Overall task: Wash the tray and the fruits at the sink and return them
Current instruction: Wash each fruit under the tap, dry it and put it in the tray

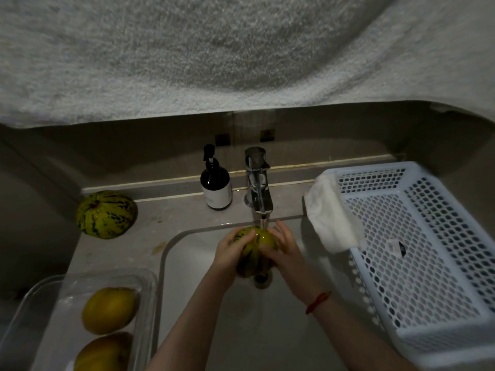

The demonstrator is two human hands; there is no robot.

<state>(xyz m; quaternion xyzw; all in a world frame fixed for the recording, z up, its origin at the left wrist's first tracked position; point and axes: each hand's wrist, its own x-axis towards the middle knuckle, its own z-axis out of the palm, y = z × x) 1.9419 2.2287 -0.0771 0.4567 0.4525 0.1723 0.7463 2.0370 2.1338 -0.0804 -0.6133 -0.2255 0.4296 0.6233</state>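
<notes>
A green-yellow striped melon [255, 251] is held over the sink [214, 303] under running water from the chrome tap [258, 183]. My left hand [231, 250] grips its left side with curled fingers. My right hand [284, 250] lies against its right side, fingers spread over the skin. A clear plastic tray [144, 279] stands at the lower left and holds two yellow melons [109, 310] [103, 353]. Another striped melon [106, 214] lies on the counter at the left.
A dark pump bottle [216, 184] stands left of the tap. A white perforated basket [417, 253] sits on the counter at the right, with a white cloth [330, 212] draped over its near-left corner. The drain [261, 279] lies beneath the held melon.
</notes>
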